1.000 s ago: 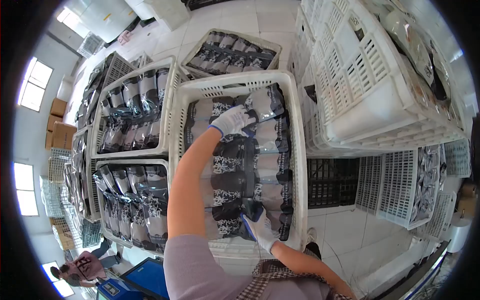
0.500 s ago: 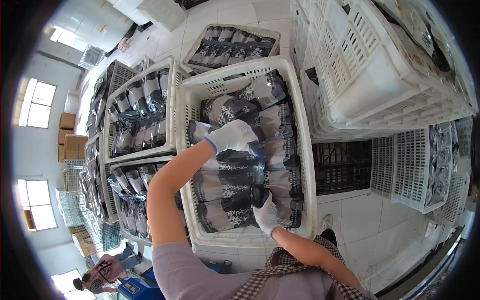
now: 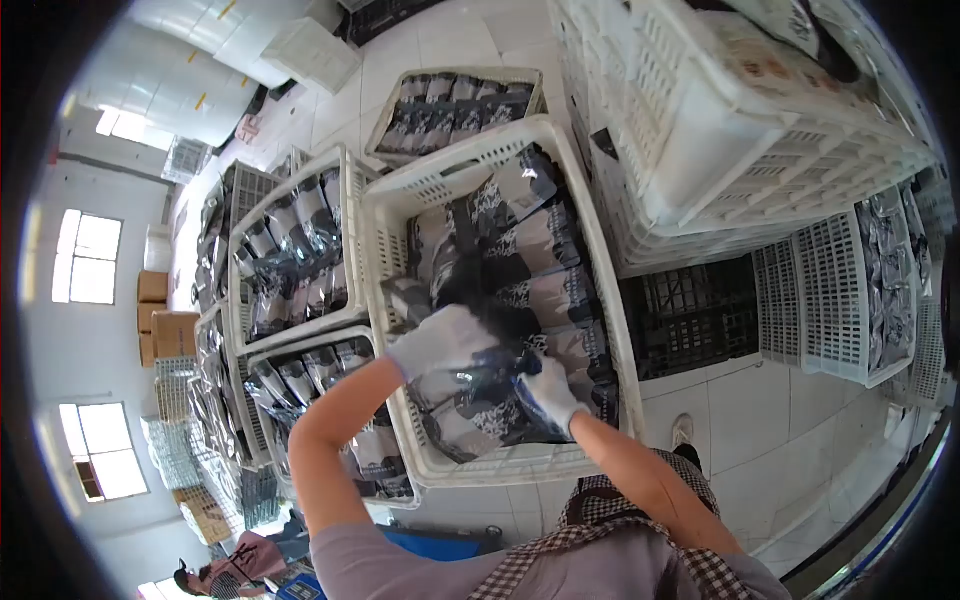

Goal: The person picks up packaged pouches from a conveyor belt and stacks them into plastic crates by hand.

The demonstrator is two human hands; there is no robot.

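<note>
A large white crate [image 3: 612, 300] in front of me holds rows of black-and-grey pouches [image 3: 540, 240] with white lettering. My left hand [image 3: 445, 342], in a white glove, is over the left row in the crate. Its fingers are smeared by motion among dark pouch ends. Lower and to the right, my right hand [image 3: 552, 392], gloved too, has its fingers closed on the dark end of a shiny pouch [image 3: 475, 380] lying between the two hands.
More crates of pouches stand to the left [image 3: 345, 250] and behind [image 3: 455, 75]. Tall stacked white crates [image 3: 700, 130] rise at the right, with a black crate [image 3: 690, 310] low beside them. A person [image 3: 245, 560] is at the lower left.
My left hand has moved down and towards me, closer to my right hand. My right hand has shifted slightly right and up. The view has shifted a little.
</note>
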